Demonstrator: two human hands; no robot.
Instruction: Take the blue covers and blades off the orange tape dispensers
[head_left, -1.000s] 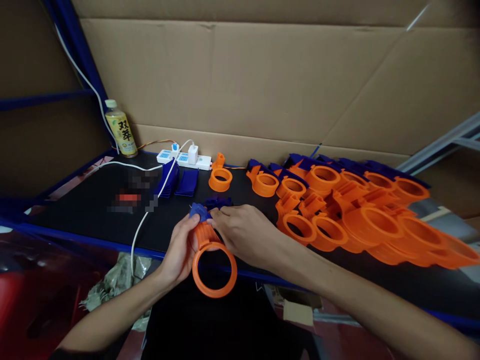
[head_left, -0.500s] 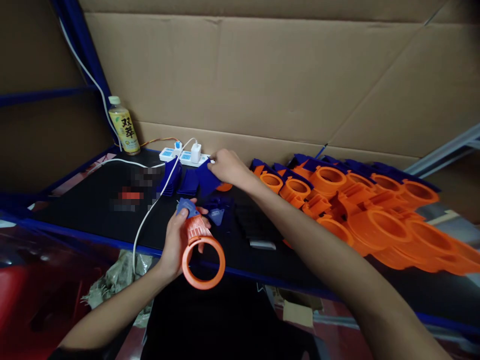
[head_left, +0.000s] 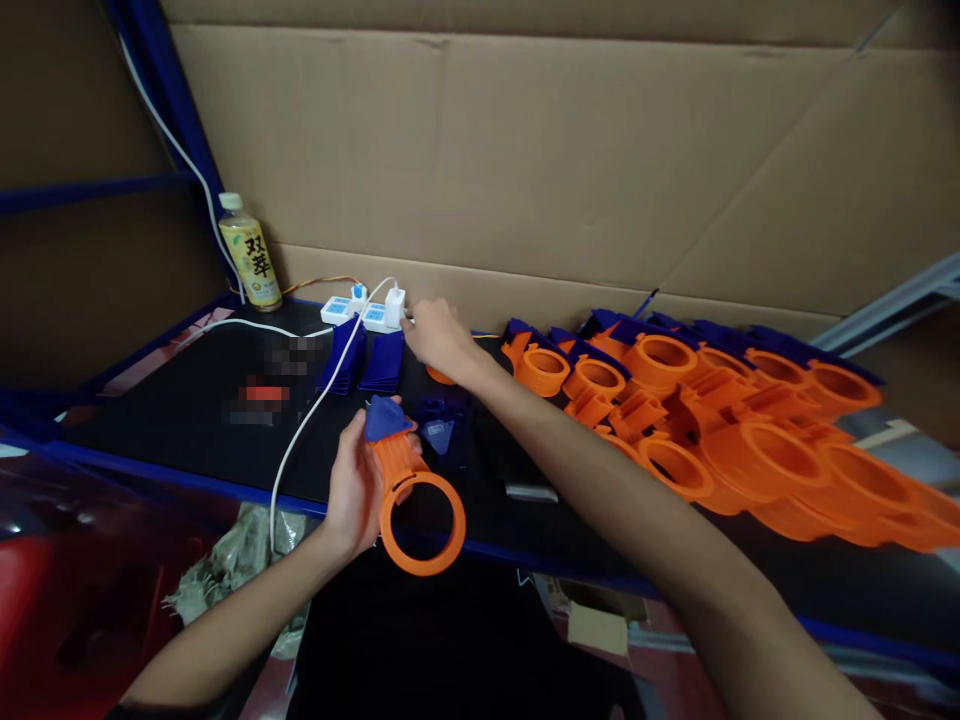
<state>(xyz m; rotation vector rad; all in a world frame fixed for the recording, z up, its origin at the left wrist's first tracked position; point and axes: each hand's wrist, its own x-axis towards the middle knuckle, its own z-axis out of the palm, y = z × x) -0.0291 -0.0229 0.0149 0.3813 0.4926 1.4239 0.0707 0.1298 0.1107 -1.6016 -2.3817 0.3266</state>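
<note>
1. Left fingers [head_left: 351, 440] curl round the orange ring piece [head_left: 401, 466], my side of the power strip [head_left: 379, 318], long axis aimed roughly at it.
2. Right hand [head_left: 437, 332] is by the strip's right end, farther from the piece; can't tell if I'm pinching anything.

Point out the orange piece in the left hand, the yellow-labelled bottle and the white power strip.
Orange piece [head_left: 400, 457]: head view, on its neck above the ring.
Yellow-labelled bottle [head_left: 254, 258]: head view, on its label.
White power strip [head_left: 376, 318]: head view, on its socket face.
</note>
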